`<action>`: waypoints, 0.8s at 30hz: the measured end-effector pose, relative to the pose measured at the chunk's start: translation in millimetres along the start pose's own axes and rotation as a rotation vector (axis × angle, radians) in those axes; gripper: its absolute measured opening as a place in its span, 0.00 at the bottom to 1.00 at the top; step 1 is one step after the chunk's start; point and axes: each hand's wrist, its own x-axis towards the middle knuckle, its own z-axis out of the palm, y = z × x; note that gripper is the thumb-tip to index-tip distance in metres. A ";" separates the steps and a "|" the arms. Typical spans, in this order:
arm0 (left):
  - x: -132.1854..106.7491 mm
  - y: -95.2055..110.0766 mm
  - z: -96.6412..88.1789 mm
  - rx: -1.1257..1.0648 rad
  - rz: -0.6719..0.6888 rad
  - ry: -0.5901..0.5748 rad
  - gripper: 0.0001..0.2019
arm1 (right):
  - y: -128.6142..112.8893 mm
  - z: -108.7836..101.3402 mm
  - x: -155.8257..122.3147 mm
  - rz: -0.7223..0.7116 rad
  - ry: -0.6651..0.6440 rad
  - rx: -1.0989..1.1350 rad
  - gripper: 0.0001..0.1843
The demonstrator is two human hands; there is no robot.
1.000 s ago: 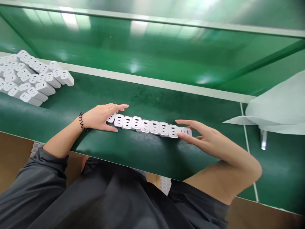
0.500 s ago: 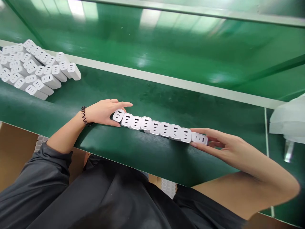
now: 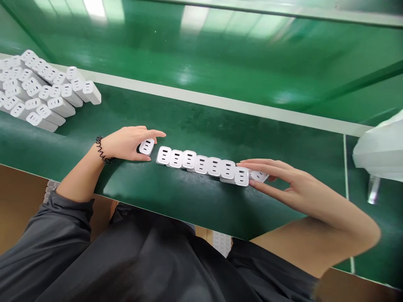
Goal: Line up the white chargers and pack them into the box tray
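Along the green desk (image 3: pixel 189 201) a row of white plastic charger blocks (image 3: pixel 201 164) is lying left to right, the left hand (image 3: pixel 124 144) clamping fingers on one separate white block (image 3: pixel 146 146) just off its left end, the right hand (image 3: pixel 294 188) spreading fingers over its right end.

Factory line, seen through my remote headset: a long green belt (image 3: pixel 195 197) runs past the seat, split from a second lane by a pale rail (image 3: pixel 220 102). Identical white chargers lie in a row (image 3: pixel 201 164) and a stacked pile (image 3: pixel 40 94).
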 end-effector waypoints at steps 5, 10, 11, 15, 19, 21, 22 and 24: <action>-1.6 11.8 0.6 0.081 0.077 0.125 0.36 | -2.2 -0.8 -1.6 0.005 -0.012 -0.036 0.30; 5.1 26.6 14.9 0.097 0.137 0.320 0.24 | -4.2 0.2 -0.8 -0.004 -0.016 -0.015 0.31; 6.8 27.4 17.6 0.098 0.116 0.354 0.21 | -4.8 0.3 -0.2 -0.007 -0.016 -0.016 0.32; 11.9 27.0 23.7 0.110 -0.055 0.582 0.25 | -4.9 1.1 1.9 0.001 -0.013 -0.038 0.34; 12.4 29.4 23.5 0.123 -0.074 0.652 0.30 | -1.9 1.4 2.0 -0.003 -0.023 -0.047 0.35; 11.6 32.7 24.1 0.131 0.008 0.581 0.28 | -1.1 1.3 1.7 -0.011 -0.019 -0.050 0.34; 11.3 34.5 25.3 0.134 0.052 0.542 0.27 | -1.3 1.2 1.6 -0.016 -0.021 -0.050 0.34; 11.2 37.3 29.2 0.148 0.119 0.488 0.27 | -2.5 0.9 1.5 -0.025 -0.025 -0.044 0.35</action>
